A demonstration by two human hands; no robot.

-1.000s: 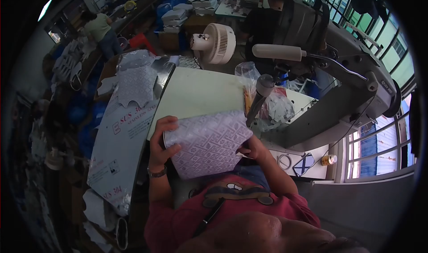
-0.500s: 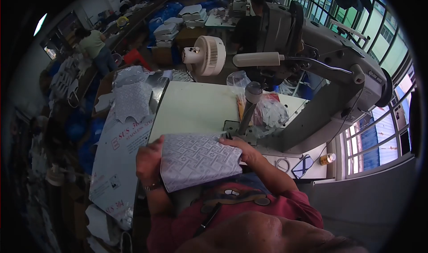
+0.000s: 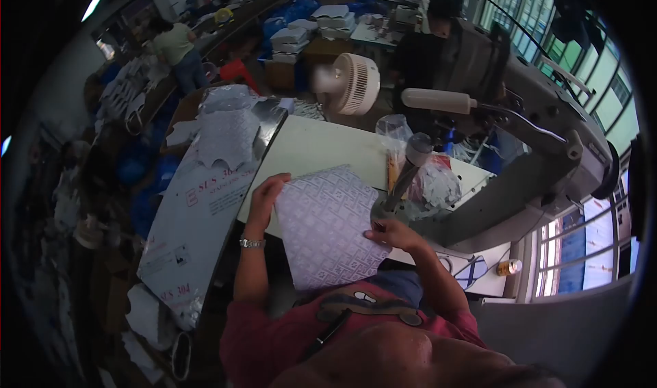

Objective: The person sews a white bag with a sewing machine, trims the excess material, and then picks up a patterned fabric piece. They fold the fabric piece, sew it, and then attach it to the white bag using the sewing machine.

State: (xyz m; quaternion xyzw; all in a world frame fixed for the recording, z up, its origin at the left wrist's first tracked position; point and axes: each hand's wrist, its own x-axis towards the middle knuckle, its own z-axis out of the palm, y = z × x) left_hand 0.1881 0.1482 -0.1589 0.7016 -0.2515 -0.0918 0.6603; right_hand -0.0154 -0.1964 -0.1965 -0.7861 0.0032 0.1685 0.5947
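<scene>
A pale grey fabric piece [image 3: 332, 227] with a geometric pattern lies spread in front of me, its lower end near my lap. My left hand [image 3: 268, 195], with a metal watch on the wrist, grips its upper left edge. On the opposite side my right hand [image 3: 398, 235] pinches the right edge between thumb and fingers. A small dark object shows by the right fingertips; its kind cannot be made out. Just beyond the right hand rises the post [image 3: 409, 169] of a sewing machine [image 3: 527, 162].
A metal sheet [image 3: 198, 217] with red lettering is at left, patterned pieces [image 3: 226, 138] on it. The white tabletop [image 3: 318, 145] holds a plastic bag [image 3: 438, 183] of scraps. A small fan [image 3: 356, 83], a can [image 3: 508, 267] and two other people [image 3: 176, 49] are around.
The fabric piece has turned and opened out to face upward more. My left hand has moved up and away from me along its edge. The camera view has shifted left.
</scene>
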